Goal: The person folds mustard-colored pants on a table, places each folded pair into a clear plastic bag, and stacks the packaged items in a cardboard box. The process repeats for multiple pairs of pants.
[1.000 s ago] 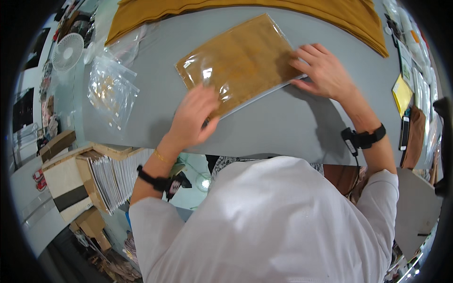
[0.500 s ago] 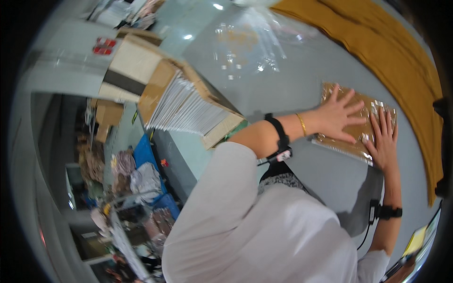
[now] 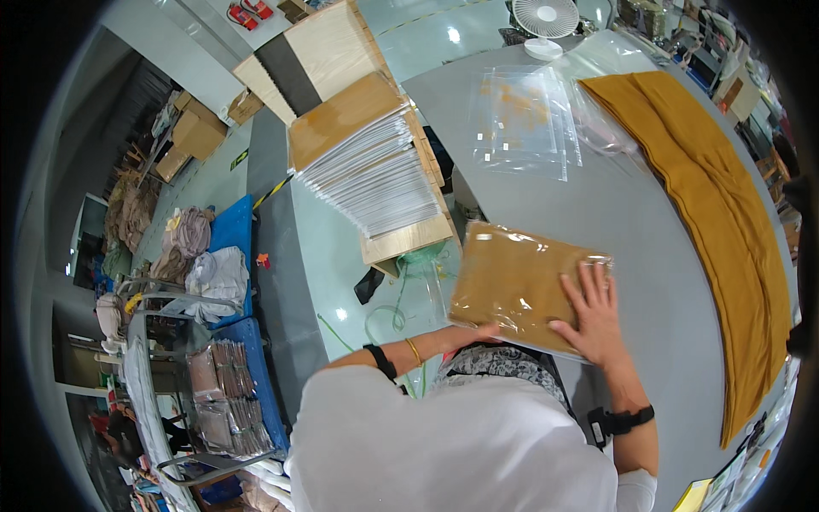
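A folded mustard-brown garment in a clear plastic bag [image 3: 520,277] lies at the table's near left edge, its left side reaching past that edge. My left hand [image 3: 485,332] grips its near edge; part of the hand shows there, and the remaining fingers are hidden beneath the bag. On the bag's right side my right hand [image 3: 593,320] lies flat, fingers spread over the plastic. Left of the bag stands a wooden crate [image 3: 328,51] holding a leaning stack of similar bagged garments [image 3: 375,175].
A long mustard cloth [image 3: 682,171] runs along the table's right side. Clear empty bags [image 3: 520,128] lie on the grey table [image 3: 657,324] at the back, near a white fan [image 3: 544,26]. On the far left, blue carts [image 3: 247,367] hold bagged bundles. Green strap coils [image 3: 388,320] lie on the floor.
The bagged garment has moved left to the table's edge beside the crate. My left hand has gone from lying flat on it to gripping its near edge. The head view has turned.
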